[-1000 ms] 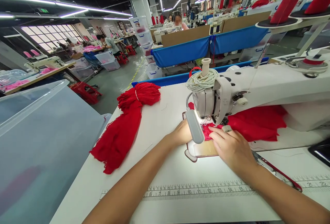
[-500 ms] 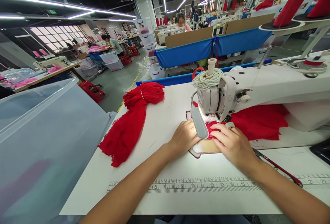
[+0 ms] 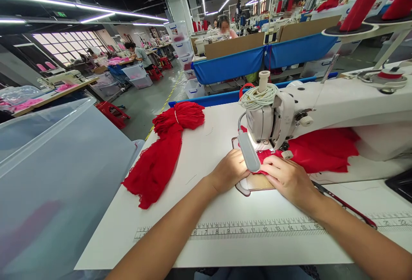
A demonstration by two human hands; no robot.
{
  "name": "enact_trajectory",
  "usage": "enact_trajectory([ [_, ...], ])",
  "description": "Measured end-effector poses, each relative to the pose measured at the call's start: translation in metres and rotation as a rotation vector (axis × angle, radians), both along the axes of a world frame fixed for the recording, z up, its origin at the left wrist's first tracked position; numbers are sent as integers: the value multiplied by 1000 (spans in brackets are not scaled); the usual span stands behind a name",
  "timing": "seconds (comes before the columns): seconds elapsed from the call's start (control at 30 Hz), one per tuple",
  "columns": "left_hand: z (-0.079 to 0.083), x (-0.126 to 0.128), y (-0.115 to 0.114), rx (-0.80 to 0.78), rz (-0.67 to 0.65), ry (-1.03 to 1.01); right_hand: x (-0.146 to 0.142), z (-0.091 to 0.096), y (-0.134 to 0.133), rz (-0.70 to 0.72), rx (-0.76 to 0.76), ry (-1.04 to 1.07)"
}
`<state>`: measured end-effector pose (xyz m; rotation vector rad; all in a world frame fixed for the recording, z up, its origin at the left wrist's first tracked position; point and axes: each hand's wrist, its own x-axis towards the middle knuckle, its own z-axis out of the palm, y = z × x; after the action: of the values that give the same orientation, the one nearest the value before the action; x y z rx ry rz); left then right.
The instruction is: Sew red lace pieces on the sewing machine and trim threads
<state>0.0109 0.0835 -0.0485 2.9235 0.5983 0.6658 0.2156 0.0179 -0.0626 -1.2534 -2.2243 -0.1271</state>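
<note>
Red fabric piece lies on the white sewing table, spread under the arm of the white industrial sewing machine, its near edge bunched at the needle. The right hand presses flat on that edge, fingers together and extended. The left hand rests just left of the machine's small grey lamp, fingers curled loosely on the table; whether they pinch cloth cannot be told. A tied bundle of red fabric strips lies well apart, to the left.
</note>
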Motion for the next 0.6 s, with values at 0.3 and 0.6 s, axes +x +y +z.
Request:
enact_trajectory([
  [0.3, -7, 1, 1, -26, 96, -29, -2, 0, 4, 14, -198, 198],
  [0.6, -7, 3, 8, -256, 151, -56, -3, 3, 12, -81, -301, 221],
])
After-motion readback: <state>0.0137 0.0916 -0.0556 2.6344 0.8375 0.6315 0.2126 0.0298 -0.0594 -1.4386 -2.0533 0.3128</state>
